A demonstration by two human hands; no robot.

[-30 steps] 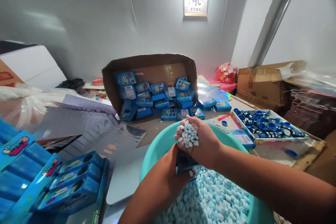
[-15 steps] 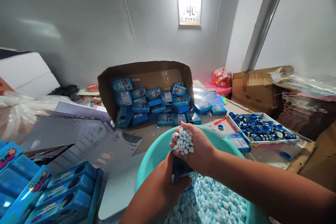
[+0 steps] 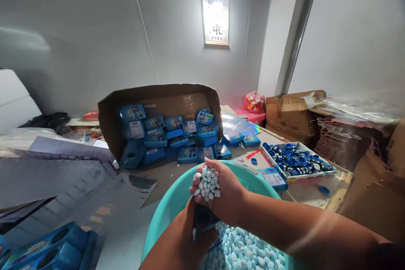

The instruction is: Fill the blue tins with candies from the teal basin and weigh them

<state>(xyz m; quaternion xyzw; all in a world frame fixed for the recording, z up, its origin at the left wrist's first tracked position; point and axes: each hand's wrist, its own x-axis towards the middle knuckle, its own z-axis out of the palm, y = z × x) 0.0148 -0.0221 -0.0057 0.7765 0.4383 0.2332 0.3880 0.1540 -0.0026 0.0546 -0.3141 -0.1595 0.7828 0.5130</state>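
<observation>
My right hand (image 3: 230,192) is cupped around a heap of small pale blue and white candies (image 3: 207,183). Directly beneath it, my left hand (image 3: 185,230) grips a dark blue candy container (image 3: 204,218), mostly hidden by the hands. Both hands are over a turquoise tub (image 3: 161,206), where many more of the same candies (image 3: 243,247) lie loose. The container's opening is covered from view by my right hand.
Behind the tub, a cardboard box (image 3: 167,98) on its side holds several blue packs (image 3: 155,141). To the right stands a tray (image 3: 319,174) of blue caps (image 3: 294,160). More blue containers (image 3: 60,242) with round holes sit at lower left, near grey sheets (image 3: 79,190).
My view has swung right and tilted up, so the surroundings sit further left and lower. My hands keep the same arrangement, the candies still heaped in the right one.
</observation>
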